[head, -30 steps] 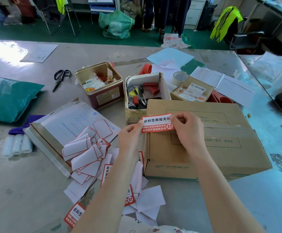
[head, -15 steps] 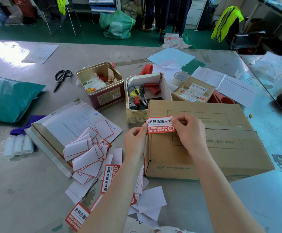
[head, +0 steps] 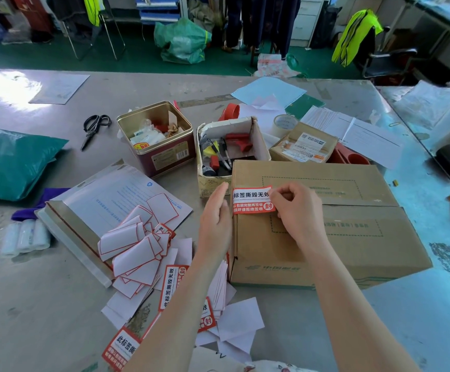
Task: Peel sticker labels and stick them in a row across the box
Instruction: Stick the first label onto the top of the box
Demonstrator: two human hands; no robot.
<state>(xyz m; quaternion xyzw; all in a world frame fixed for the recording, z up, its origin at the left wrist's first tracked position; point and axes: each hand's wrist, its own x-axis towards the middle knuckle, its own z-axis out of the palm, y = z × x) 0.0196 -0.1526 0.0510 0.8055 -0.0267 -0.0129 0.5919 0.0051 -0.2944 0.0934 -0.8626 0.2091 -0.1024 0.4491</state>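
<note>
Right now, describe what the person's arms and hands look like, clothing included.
Both forearms are bare, with no sleeves showing as far as the bottom edge of the view. The left hand and right hand wear no gloves, and no rings, watch or bracelets show. A strip of light floral-patterned fabric shows at the bottom edge.

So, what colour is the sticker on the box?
Red and white sticker, clearest in the head view.
</note>
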